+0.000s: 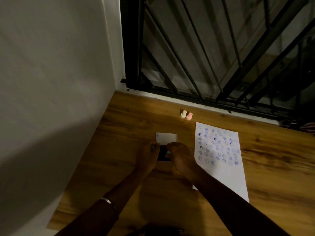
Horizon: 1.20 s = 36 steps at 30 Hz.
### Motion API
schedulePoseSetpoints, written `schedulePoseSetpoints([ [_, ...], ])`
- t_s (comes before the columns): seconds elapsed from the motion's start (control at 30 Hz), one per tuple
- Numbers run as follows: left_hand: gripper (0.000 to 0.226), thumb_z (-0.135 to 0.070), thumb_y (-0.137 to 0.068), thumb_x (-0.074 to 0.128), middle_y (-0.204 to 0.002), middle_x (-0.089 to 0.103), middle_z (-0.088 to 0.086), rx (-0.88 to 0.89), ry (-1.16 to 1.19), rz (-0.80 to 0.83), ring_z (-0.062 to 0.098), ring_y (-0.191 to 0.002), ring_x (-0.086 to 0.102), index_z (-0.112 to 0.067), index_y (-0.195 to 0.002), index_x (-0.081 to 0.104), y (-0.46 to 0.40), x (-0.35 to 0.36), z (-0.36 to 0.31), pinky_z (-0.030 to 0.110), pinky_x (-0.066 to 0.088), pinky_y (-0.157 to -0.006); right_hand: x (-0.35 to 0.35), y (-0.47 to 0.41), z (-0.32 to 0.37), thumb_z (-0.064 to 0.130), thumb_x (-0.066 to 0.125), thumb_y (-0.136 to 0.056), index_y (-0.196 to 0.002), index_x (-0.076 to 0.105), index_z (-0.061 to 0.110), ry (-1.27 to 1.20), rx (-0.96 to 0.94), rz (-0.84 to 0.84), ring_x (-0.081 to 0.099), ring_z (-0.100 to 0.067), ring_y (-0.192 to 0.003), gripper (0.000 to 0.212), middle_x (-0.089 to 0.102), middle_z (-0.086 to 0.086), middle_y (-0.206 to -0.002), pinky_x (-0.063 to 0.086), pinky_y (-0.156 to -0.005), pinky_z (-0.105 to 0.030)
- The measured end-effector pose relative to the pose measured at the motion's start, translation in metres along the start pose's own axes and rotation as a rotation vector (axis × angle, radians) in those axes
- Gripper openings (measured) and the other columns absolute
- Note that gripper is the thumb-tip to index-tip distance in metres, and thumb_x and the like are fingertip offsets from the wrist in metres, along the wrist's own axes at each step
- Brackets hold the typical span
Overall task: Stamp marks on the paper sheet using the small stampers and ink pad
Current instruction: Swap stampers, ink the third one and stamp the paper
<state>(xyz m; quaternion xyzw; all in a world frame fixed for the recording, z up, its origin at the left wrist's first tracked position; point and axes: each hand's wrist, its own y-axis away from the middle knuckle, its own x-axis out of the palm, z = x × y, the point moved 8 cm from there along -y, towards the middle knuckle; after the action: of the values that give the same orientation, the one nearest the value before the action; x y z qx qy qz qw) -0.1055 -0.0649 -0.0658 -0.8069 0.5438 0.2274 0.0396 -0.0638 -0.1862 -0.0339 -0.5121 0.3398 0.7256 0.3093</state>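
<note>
A white paper sheet [221,160] lies on the wooden table [129,120], its upper half covered with several blue stamped marks. Left of it sits the dark ink pad [162,155] with its white lid [166,138] open behind it. My left hand [148,159] grips the pad's left edge. My right hand [180,159] is over the pad, pinching a small teal stamper [168,152] against it. A cream stamper [183,114] and a pink stamper [189,116] stand together at the far side of the table.
A white wall [51,82] borders the table on the left. A window with a black metal grille [213,48] runs along the table's far edge. A bangle [106,200] sits on my left wrist.
</note>
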Motion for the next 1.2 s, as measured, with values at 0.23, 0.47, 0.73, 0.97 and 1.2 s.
schedulePoseSetpoints([
  [0.23,0.024,-0.030,-0.099,0.049,-0.095,0.065,0.006,-0.007,0.005,0.000,0.017,-0.079,0.062,-0.011,-0.103,0.064,0.002,0.004,-0.003,0.017,0.040,-0.056,-0.002,0.004,-0.003,0.024,0.064,-0.088,-0.115,0.062,0.012,-0.066,-0.052,-0.038,0.057,-0.027,-0.115,0.030,0.065,-0.010,-0.119,0.047,-0.098,-0.038],
  [0.47,0.024,-0.027,-0.099,0.049,-0.089,0.060,0.004,0.017,0.035,0.013,0.015,-0.077,0.058,-0.008,-0.100,0.064,0.003,0.000,-0.014,0.021,0.041,-0.059,-0.014,0.014,-0.002,0.022,0.064,-0.088,-0.111,0.063,0.012,-0.120,-0.066,-0.115,0.059,-0.027,-0.110,0.025,0.065,-0.011,-0.115,0.049,-0.091,-0.036],
  [0.73,0.032,-0.021,-0.103,0.038,-0.099,0.069,0.009,0.179,-0.033,0.160,0.022,-0.091,0.065,-0.010,-0.094,0.067,0.010,0.034,-0.050,0.022,0.046,-0.072,-0.048,0.049,-0.062,0.024,0.063,-0.088,-0.105,0.065,0.018,-0.156,0.191,-0.351,0.067,-0.021,-0.089,0.018,0.071,-0.007,-0.102,0.056,-0.075,-0.034],
  [0.97,0.024,-0.031,-0.097,0.051,-0.110,0.068,0.004,0.410,-0.359,0.416,0.020,-0.099,0.066,-0.021,-0.118,0.056,0.052,0.115,-0.082,0.032,0.056,-0.082,-0.051,0.101,-0.133,0.024,0.064,-0.088,-0.103,0.064,0.012,-0.128,0.421,-0.363,0.063,-0.017,-0.081,0.019,0.071,-0.009,-0.097,0.048,-0.069,-0.023],
  [1.2,0.057,-0.041,-0.089,0.060,-0.127,0.059,0.010,0.505,-0.628,0.571,0.030,-0.110,0.061,-0.020,-0.135,0.033,0.097,0.163,-0.072,0.042,0.055,-0.089,-0.042,0.132,-0.172,0.023,0.068,-0.086,-0.101,0.066,0.011,-0.161,0.546,-0.334,0.064,-0.024,-0.086,0.019,0.070,-0.012,-0.101,0.049,-0.070,-0.029],
])
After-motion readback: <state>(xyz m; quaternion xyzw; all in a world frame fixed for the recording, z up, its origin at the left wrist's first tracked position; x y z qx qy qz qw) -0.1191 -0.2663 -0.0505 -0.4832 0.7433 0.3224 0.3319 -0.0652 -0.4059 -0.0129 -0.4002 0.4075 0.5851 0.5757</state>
